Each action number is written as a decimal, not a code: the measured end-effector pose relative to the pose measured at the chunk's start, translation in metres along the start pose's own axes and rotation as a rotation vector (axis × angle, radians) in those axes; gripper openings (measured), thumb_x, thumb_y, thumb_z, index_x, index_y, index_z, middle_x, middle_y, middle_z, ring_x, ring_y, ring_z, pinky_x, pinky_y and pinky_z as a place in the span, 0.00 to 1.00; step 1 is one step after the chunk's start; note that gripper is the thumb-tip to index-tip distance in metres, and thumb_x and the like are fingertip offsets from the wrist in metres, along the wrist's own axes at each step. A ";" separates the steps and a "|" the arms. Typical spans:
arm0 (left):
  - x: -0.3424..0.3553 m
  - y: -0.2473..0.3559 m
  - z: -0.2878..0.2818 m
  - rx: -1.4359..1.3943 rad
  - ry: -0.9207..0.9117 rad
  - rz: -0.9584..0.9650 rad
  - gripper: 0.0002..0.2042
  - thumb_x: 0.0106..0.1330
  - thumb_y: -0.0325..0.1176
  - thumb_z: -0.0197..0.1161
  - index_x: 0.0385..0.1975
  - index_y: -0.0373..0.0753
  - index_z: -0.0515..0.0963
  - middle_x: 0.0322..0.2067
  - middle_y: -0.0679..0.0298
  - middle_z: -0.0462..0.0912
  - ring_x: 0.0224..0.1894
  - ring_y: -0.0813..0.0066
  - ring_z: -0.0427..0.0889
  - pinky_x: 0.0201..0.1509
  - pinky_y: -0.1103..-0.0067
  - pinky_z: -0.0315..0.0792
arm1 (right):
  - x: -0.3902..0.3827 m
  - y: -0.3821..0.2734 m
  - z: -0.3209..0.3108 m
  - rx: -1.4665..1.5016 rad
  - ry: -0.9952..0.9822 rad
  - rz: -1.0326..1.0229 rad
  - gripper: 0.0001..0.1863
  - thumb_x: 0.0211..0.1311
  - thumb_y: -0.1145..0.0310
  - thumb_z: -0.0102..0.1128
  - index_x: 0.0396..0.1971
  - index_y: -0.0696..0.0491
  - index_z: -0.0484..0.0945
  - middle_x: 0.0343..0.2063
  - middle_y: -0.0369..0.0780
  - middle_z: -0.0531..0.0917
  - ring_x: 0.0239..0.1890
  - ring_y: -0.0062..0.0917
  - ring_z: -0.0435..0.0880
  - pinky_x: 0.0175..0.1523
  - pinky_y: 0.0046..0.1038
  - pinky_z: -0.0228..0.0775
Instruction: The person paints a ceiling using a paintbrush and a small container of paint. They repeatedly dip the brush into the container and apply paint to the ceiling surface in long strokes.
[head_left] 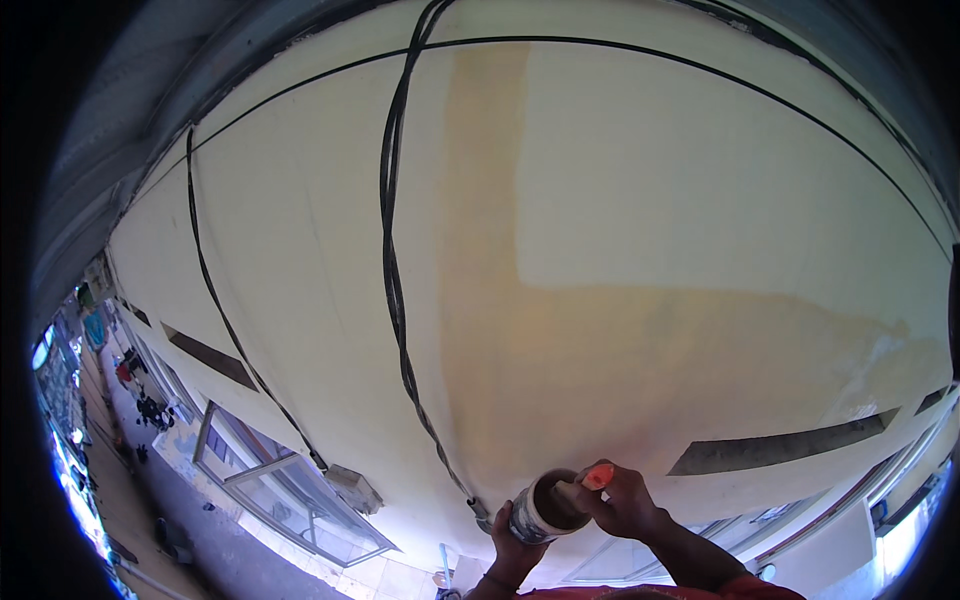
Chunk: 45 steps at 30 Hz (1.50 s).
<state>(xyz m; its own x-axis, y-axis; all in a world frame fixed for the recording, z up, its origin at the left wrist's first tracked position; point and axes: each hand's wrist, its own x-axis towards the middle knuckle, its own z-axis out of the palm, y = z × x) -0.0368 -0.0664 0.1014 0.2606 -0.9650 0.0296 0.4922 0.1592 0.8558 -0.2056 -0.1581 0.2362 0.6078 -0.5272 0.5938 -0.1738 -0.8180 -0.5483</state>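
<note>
Soft light covers the wall (640,200), with glare at lower left and a black, curving rim.

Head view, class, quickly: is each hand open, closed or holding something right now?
Left hand: closed around the side of a round container.
Right hand: closed, holding an orange-red-handled tool at the container's mouth.

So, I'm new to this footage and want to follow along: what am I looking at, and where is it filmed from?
There's no machine here, just a person working barehanded. The single picture comes from a wide fisheye camera on their head, so straight edges bend. The left hand holds a container; the right hand, at its mouth, grips an orange-ended tool, its other end unclear. Behind is a pale wall with black cables running over it and a tan L-shaped patch.
</note>
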 end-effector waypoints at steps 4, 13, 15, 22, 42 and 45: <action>-0.006 -0.002 0.004 0.012 0.024 -0.010 0.36 0.78 0.61 0.47 0.74 0.40 0.71 0.71 0.51 0.77 0.74 0.47 0.74 0.78 0.47 0.65 | -0.007 -0.006 0.001 0.043 0.112 -0.033 0.09 0.71 0.68 0.73 0.39 0.57 0.83 0.32 0.43 0.88 0.30 0.33 0.90 0.35 0.32 0.82; 0.018 -0.029 -0.014 -0.612 -0.020 -0.256 0.36 0.78 0.61 0.44 0.75 0.40 0.70 0.73 0.51 0.73 0.75 0.49 0.72 0.79 0.47 0.63 | -0.007 0.010 0.001 0.070 0.127 0.059 0.11 0.71 0.67 0.74 0.38 0.57 0.82 0.30 0.43 0.87 0.30 0.33 0.90 0.36 0.32 0.83; 0.013 -0.027 -0.009 -0.518 -0.051 -0.214 0.37 0.78 0.62 0.44 0.75 0.40 0.69 0.74 0.51 0.72 0.76 0.48 0.72 0.79 0.47 0.64 | -0.010 0.009 -0.001 0.026 0.177 -0.064 0.10 0.71 0.66 0.74 0.39 0.57 0.82 0.31 0.43 0.87 0.30 0.33 0.90 0.37 0.32 0.83; 0.014 -0.024 -0.001 -0.441 -0.035 -0.261 0.40 0.76 0.66 0.39 0.77 0.41 0.67 0.75 0.51 0.70 0.77 0.47 0.70 0.77 0.47 0.66 | -0.014 0.017 -0.002 0.040 0.203 0.023 0.09 0.72 0.67 0.73 0.41 0.57 0.83 0.31 0.42 0.88 0.32 0.33 0.91 0.38 0.32 0.83; 0.010 0.000 0.019 -0.511 -0.077 -0.129 0.31 0.79 0.59 0.46 0.72 0.44 0.68 0.65 0.54 0.76 0.65 0.54 0.79 0.56 0.52 0.80 | 0.007 -0.003 -0.039 1.383 0.546 0.426 0.11 0.78 0.71 0.61 0.54 0.54 0.74 0.48 0.46 0.86 0.51 0.37 0.91 0.51 0.44 0.93; 0.013 -0.011 0.002 -0.828 -0.071 -0.278 0.32 0.78 0.60 0.46 0.72 0.45 0.69 0.66 0.54 0.76 0.66 0.54 0.78 0.59 0.51 0.78 | 0.052 -0.025 -0.061 1.343 0.650 0.077 0.14 0.76 0.76 0.61 0.56 0.51 0.73 0.51 0.48 0.86 0.53 0.39 0.91 0.53 0.45 0.93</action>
<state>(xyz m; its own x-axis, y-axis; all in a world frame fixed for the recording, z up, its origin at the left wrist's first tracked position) -0.0403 -0.0812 0.0931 0.0027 -0.9976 -0.0691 0.9822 -0.0103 0.1876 -0.2168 -0.1789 0.3168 0.1257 -0.8611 0.4927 0.8549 -0.1579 -0.4941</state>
